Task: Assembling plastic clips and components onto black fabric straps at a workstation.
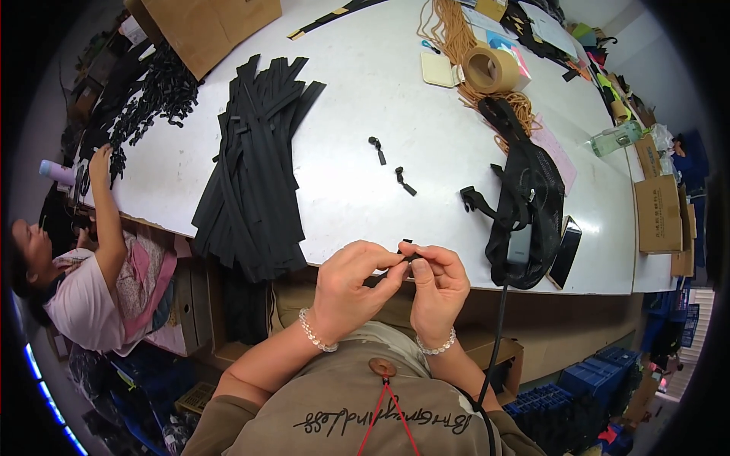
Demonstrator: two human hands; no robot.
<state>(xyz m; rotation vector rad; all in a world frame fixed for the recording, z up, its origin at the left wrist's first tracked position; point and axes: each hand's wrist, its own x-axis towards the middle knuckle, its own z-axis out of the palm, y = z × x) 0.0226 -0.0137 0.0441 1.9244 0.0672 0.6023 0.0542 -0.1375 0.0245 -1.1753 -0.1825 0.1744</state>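
Note:
My left hand [350, 285] and my right hand [439, 292] meet at the table's near edge, thumbs and fingertips pinched together. Between them is a small black piece [411, 258], mostly covered by the fingers, so its exact kind does not show. Beyond my hands, two short black strap pieces with small knobby ends [405, 182] lie apart on the white tabletop [342, 205]. A big heap of flat black straps [258, 167] spreads to the left of my hands, some ends hanging over the edge.
A black mesh bag [541, 182] with a buckle lies right, beside a phone [565, 254]. Behind are a tape roll [487, 70] and tan cords [449, 30]. Far left, a co-worker [91, 304] reaches toward a pile of small black parts [156, 95] near a cardboard box [209, 30].

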